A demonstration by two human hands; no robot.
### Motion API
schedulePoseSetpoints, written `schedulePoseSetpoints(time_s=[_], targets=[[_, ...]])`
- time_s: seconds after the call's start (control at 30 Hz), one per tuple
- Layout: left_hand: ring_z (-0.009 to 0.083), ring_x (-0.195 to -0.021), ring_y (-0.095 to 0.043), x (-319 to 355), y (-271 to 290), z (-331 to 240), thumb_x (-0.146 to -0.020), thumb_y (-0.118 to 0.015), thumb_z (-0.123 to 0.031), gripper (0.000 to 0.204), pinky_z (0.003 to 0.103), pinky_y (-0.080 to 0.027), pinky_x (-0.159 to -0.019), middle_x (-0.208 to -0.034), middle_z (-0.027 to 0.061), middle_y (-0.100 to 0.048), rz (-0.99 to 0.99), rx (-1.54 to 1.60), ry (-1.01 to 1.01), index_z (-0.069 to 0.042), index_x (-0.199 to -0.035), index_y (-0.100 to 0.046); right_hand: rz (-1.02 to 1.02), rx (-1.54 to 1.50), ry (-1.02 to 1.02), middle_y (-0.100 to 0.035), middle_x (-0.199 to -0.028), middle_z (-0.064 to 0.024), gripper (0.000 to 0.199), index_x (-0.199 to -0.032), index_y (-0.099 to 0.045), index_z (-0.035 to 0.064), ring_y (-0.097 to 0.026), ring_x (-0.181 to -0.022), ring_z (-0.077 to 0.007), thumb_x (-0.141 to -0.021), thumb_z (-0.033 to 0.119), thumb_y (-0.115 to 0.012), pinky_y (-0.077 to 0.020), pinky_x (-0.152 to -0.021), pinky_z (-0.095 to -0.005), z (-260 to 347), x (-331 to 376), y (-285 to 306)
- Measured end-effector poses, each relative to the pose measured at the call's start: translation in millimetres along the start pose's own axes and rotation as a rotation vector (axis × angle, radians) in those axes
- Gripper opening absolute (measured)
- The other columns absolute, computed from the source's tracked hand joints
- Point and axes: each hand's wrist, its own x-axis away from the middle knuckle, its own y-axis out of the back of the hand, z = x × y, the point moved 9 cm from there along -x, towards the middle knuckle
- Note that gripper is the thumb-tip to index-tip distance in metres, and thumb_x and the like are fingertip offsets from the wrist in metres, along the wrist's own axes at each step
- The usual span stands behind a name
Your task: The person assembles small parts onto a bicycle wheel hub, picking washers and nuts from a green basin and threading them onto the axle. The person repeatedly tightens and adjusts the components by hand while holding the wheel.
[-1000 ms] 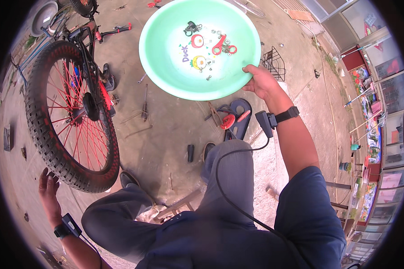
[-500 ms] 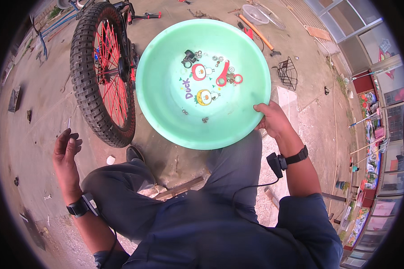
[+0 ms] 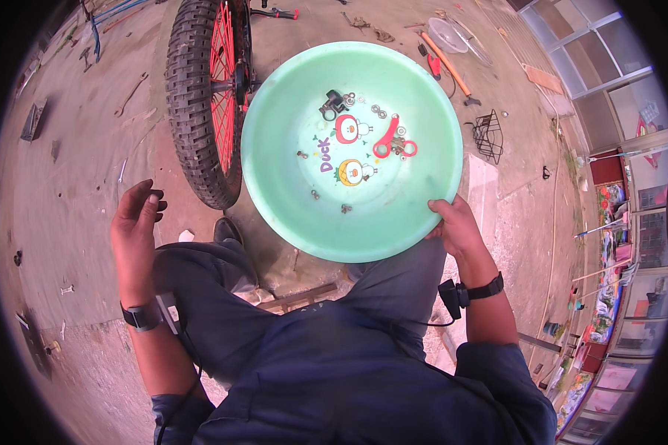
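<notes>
A light green plastic basin [image 3: 274,215] with cartoon duck prints rests on or just above my right thigh. My right hand [image 3: 456,226] grips its lower right rim, thumb on top and fingers underneath. Inside lie a black clamp-like part [image 3: 335,104], a red part with ring-shaped ends [image 3: 387,138], and several small nuts and bolts [image 3: 378,112]. My left hand [image 3: 137,215] is raised over my left knee, beside the bicycle's fat tyre [image 3: 193,119]. Its fingers are loosely bent and apart from the thumb, and nothing shows in them.
Wrenches [image 3: 131,95] and a black pedal-like part [image 3: 34,120] lie on the ground to the left. At the far right are an orange-handled tool [image 3: 445,61], a pale bowl [image 3: 449,35] and a black wire basket [image 3: 488,137]. A glazed building front lines the right side.
The whole view has shifted, so basin and wheel appear further right. My left hand has come closer to the basin. A small metal part now shows on the basin's left side.
</notes>
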Motion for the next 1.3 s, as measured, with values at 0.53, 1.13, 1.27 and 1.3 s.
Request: schedulePoseSetpoints(time_s=[0.53,1.13,1.27,1.3], targets=[[0.0123,-0.091,-0.064,-1.2,-0.3,5.3,-0.097,-0.064,-0.012,0.029,0.027,-0.052,-0.08,-0.107,0.0047,-0.068,0.002,-0.019,-0.063,-0.001,-0.124,-0.062,0.058,-0.15,-0.079,-0.061,-0.121,-0.0144,0.048,-0.137,-0.047,-0.0065,-0.062,-0.106,-0.024,-0.091,0.003,-0.055,-0.0518,-0.092,-0.0361,-25.7,2.0,-3.1],[0.011,-0.09,-0.064,-5.2,-8.3,-2.7,-0.096,-0.065,-0.013,0.029,0.026,-0.051,-0.079,-0.107,0.0034,-0.068,0.01,-0.051,-0.044,-0.002,-0.124,-0.063,0.077,-0.025,-0.003,-0.067,-0.087,-0.0068,0.03,-0.12,-0.054,-0.0004,-0.064,-0.062,-0.014,-0.093,0.011,-0.055,-0.0522,-0.052,-0.0274,-19.3,-0.1,-4.3],[0.0112,-0.09,-0.064,-3.3,-9.3,-3.9,-0.096,-0.064,-0.013,0.03,0.027,-0.051,-0.079,-0.109,0.0037,-0.068,0.01,-0.075,-0.053,-0.003,-0.124,-0.062,0.099,0.012,0.008,-0.068,-0.088,-0.0071,0.031,-0.121,-0.053,-0.0008,-0.065,-0.063,-0.0142,-0.093,0.011,-0.056,-0.0529,-0.053,-0.0274,-20.2,-0.2,-4.5],[0.0112,-0.09,-0.064,-4.2,-10.1,-2.0,-0.096,-0.064,-0.013,0.03,0.027,-0.051,-0.079,-0.109,0.0037,-0.068,0.017,-0.069,-0.039,-0.002,-0.124,-0.062,0.103,0.021,0.01,-0.068,-0.089,-0.0072,0.031,-0.121,-0.053,-0.0008,-0.065,-0.063,-0.0142,-0.093,0.011,-0.056,-0.053,-0.053,-0.0274,-20.5,-0.6,-5.0]])
